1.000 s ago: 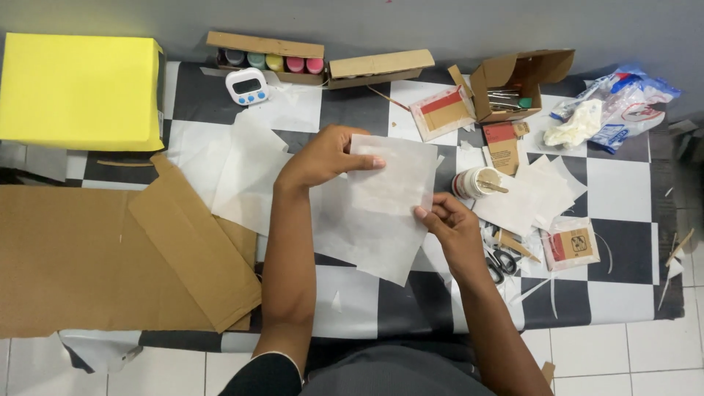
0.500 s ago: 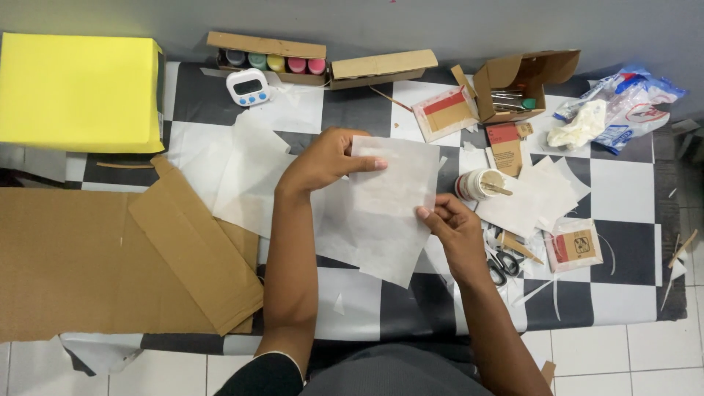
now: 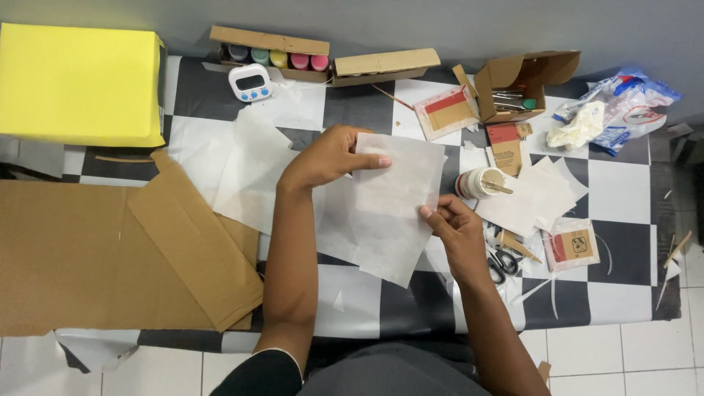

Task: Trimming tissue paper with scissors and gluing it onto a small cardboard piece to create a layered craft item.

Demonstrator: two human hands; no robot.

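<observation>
A thin translucent white paper sheet (image 3: 396, 187) is held over the black-and-white checkered table (image 3: 623, 187). My left hand (image 3: 326, 158) grips its upper left edge, thumb lying across the top. My right hand (image 3: 455, 224) pinches the sheet's right edge lower down. More white sheets (image 3: 253, 172) lie flat underneath and to the left.
Flattened brown cardboard (image 3: 110, 249) covers the left. A yellow box (image 3: 77, 84) sits at the back left, beside a white timer (image 3: 249, 81) and a carton of paint pots (image 3: 271, 55). A glue pot with stick (image 3: 480, 182), scissors (image 3: 502, 262), small packets and an open cardboard box (image 3: 513, 84) crowd the right.
Both hands have shifted slightly on the sheet; the left thumb now lies further across the top edge. Nothing else moved.
</observation>
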